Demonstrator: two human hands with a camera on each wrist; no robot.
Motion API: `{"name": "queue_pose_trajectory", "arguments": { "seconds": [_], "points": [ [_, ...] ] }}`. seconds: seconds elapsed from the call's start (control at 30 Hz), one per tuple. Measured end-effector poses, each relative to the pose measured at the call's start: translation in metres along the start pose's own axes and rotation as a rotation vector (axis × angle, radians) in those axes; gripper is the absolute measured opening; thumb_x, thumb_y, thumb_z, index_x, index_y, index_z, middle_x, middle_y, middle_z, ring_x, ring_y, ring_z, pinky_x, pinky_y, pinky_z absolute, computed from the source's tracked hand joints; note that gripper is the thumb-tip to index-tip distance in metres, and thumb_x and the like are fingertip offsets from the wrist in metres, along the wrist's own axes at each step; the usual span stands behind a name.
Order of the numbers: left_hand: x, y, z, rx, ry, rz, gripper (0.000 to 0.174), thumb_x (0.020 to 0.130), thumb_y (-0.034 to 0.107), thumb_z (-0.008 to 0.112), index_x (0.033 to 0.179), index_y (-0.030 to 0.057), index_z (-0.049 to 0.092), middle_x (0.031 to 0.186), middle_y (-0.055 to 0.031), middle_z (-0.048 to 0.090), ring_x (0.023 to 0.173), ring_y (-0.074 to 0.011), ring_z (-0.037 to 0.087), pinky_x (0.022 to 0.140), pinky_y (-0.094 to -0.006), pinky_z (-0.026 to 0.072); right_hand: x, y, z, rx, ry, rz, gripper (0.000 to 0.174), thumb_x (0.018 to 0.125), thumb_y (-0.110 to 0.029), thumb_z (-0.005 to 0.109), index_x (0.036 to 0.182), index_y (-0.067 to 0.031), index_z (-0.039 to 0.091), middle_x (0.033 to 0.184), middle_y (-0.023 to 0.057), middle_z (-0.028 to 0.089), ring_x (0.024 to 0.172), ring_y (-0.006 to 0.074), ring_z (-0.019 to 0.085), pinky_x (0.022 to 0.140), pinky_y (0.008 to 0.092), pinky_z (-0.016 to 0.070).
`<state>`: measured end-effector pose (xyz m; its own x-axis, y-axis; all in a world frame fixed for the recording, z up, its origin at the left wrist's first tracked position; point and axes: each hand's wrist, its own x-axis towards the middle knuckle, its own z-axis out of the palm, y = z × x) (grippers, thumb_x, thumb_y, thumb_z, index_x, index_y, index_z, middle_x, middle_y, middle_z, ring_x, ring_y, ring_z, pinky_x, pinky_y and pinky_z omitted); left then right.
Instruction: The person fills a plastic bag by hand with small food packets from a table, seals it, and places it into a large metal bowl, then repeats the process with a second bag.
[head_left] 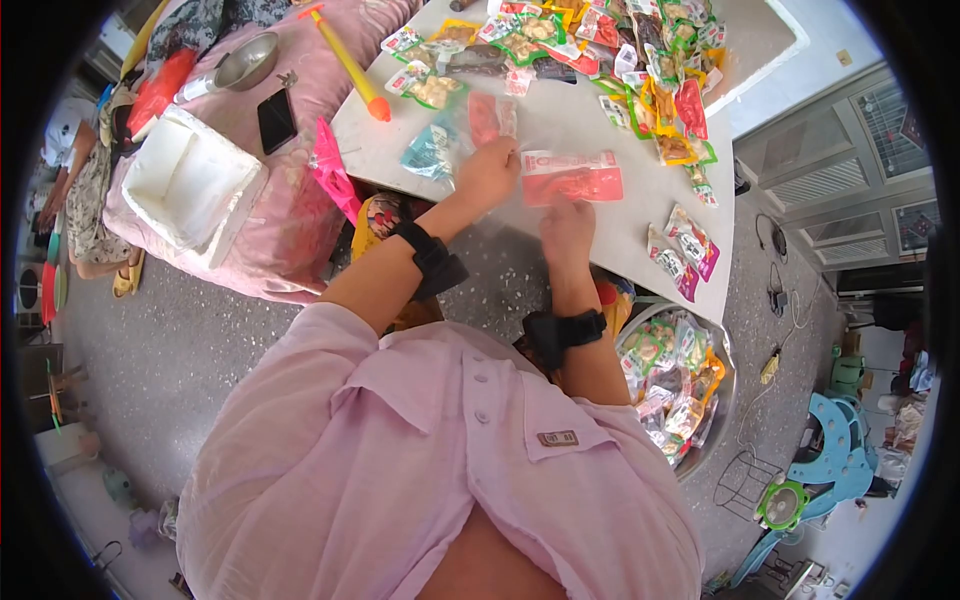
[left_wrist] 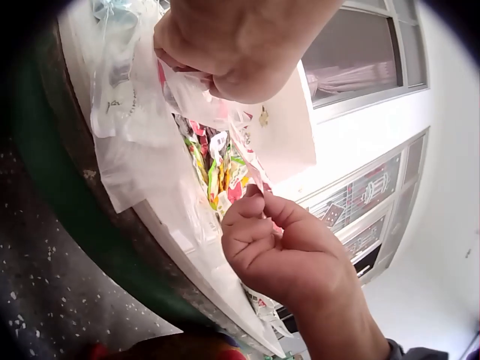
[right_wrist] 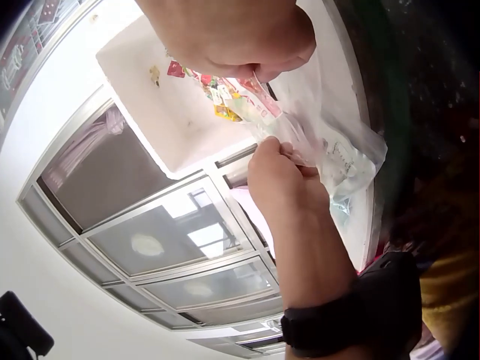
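The packet point(head_left: 572, 182) is red and white, the surface point(head_left: 620, 235) white. The shirt point(head_left: 300, 450) is pale pink, the umbrella point(head_left: 333, 172) hot pink, the wrist straps point(head_left: 436, 262) black. Pale speckles dot the grey floor point(head_left: 190, 350); the long tube point(head_left: 343, 60) is yellow and orange.

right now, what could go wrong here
The two purple packs near the table's corner might get nudged off. The red packet, pinched at its edge by the right hand, could slip. The clear bag, near the table edge, might get dragged off.
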<state>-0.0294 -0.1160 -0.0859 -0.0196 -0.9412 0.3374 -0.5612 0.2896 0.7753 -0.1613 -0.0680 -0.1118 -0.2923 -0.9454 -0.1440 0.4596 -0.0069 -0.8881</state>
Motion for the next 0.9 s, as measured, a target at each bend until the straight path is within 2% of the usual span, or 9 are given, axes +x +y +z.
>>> {"name": "queue_pose_trajectory", "arguments": {
  "seconds": [0.07, 0.2, 0.3, 0.4, 0.5, 0.7, 0.77, 0.8, 0.9],
  "points": [
    [0.002, 0.000, 0.001, 0.021, -0.063, -0.019, 0.019, 0.074, 0.016, 0.045, 0.089, 0.0052, 0.052, 0.078, -0.0160, 0.056, 0.074, -0.0322, 0.053, 0.063, -0.0388, 0.0414, -0.003, -0.002, 0.012, 0.050, 0.046, 0.085, 0.020, 0.068, 0.001, 0.056, 0.077, -0.0077, 0.040, 0.065, -0.0002, 0.045, 0.051, 0.0070, 0.042, 0.041, 0.0195, 0.0313],
    [0.000, -0.004, 0.005, 0.035, -0.020, 0.024, 0.020, 0.075, 0.016, 0.046, 0.091, 0.0055, 0.051, 0.080, -0.0168, 0.055, 0.076, -0.0316, 0.053, 0.065, -0.0376, 0.0414, 0.001, 0.024, 0.014, 0.024, -0.073, -0.126, 0.020, 0.068, 0.000, 0.057, 0.077, -0.0064, 0.041, 0.066, 0.0006, 0.046, 0.053, 0.0078, 0.045, 0.043, 0.0203, 0.0355],
    [-0.003, -0.001, 0.006, 0.061, 0.068, 0.021, 0.020, 0.075, 0.015, 0.046, 0.091, 0.0044, 0.051, 0.082, -0.0187, 0.054, 0.077, -0.0330, 0.052, 0.065, -0.0376, 0.0413, 0.007, 0.033, 0.011, -0.004, -0.117, -0.204, 0.017, 0.068, -0.001, 0.056, 0.078, -0.0050, 0.043, 0.069, 0.0017, 0.049, 0.055, 0.0087, 0.047, 0.045, 0.0212, 0.0381],
    [0.001, -0.006, 0.007, -0.077, 0.017, -0.036, 0.020, 0.076, 0.014, 0.045, 0.091, 0.0031, 0.050, 0.080, -0.0181, 0.055, 0.074, -0.0319, 0.053, 0.065, -0.0358, 0.0415, 0.010, 0.028, 0.007, -0.034, -0.170, -0.240, 0.016, 0.070, -0.001, 0.055, 0.083, -0.0031, 0.046, 0.074, 0.0033, 0.052, 0.059, 0.0095, 0.049, 0.046, 0.0218, 0.0393],
    [0.004, -0.004, 0.006, -0.241, -0.066, -0.165, 0.018, 0.075, 0.011, 0.046, 0.090, 0.0022, 0.050, 0.076, -0.0132, 0.054, 0.069, -0.0234, 0.054, 0.062, -0.0307, 0.0415, 0.008, 0.020, 0.012, -0.082, -0.257, -0.245, 0.017, 0.071, -0.002, 0.054, 0.088, -0.0028, 0.049, 0.078, 0.0041, 0.054, 0.061, 0.0103, 0.051, 0.047, 0.0223, 0.0397],
    [0.013, -0.021, 0.007, -0.369, -0.061, -0.211, 0.015, 0.073, 0.005, 0.049, 0.088, 0.0022, 0.050, 0.071, -0.0056, 0.051, 0.065, -0.0100, 0.049, 0.057, -0.0235, 0.0394, 0.005, -0.002, 0.004, 0.246, -0.221, 0.033, 0.014, 0.076, -0.008, 0.053, 0.089, -0.0054, 0.050, 0.080, 0.0044, 0.055, 0.061, 0.0123, 0.052, 0.048, 0.0231, 0.0400],
    [0.012, -0.020, 0.003, -0.309, -0.096, -0.188, 0.014, 0.073, 0.006, 0.048, 0.086, 0.0024, 0.050, 0.072, -0.0079, 0.052, 0.064, -0.0138, 0.051, 0.057, -0.0258, 0.0400, 0.009, -0.030, -0.011, 0.453, -0.097, 0.212, 0.012, 0.077, -0.011, 0.053, 0.087, -0.0060, 0.050, 0.079, 0.0050, 0.056, 0.060, 0.0130, 0.053, 0.046, 0.0227, 0.0400],
    [0.010, -0.020, 0.002, -0.279, -0.114, -0.177, 0.014, 0.073, 0.007, 0.047, 0.085, 0.0025, 0.050, 0.073, -0.0091, 0.053, 0.064, -0.0158, 0.052, 0.056, -0.0269, 0.0404, 0.011, -0.035, -0.020, 0.336, -0.126, 0.236, 0.011, 0.077, -0.011, 0.052, 0.087, -0.0064, 0.050, 0.077, 0.0050, 0.056, 0.059, 0.0131, 0.053, 0.045, 0.0224, 0.0399],
    [0.005, -0.008, 0.000, 0.052, -0.054, 0.099, 0.011, 0.071, 0.010, 0.049, 0.081, 0.0036, 0.049, 0.073, -0.0126, 0.053, 0.065, -0.0250, 0.054, 0.055, -0.0326, 0.0421, 0.014, -0.043, -0.036, 0.005, -0.166, 0.304, 0.009, 0.078, -0.012, 0.050, 0.086, -0.0067, 0.050, 0.072, 0.0043, 0.057, 0.055, 0.0127, 0.053, 0.039, 0.0215, 0.0397]
  ]
}}
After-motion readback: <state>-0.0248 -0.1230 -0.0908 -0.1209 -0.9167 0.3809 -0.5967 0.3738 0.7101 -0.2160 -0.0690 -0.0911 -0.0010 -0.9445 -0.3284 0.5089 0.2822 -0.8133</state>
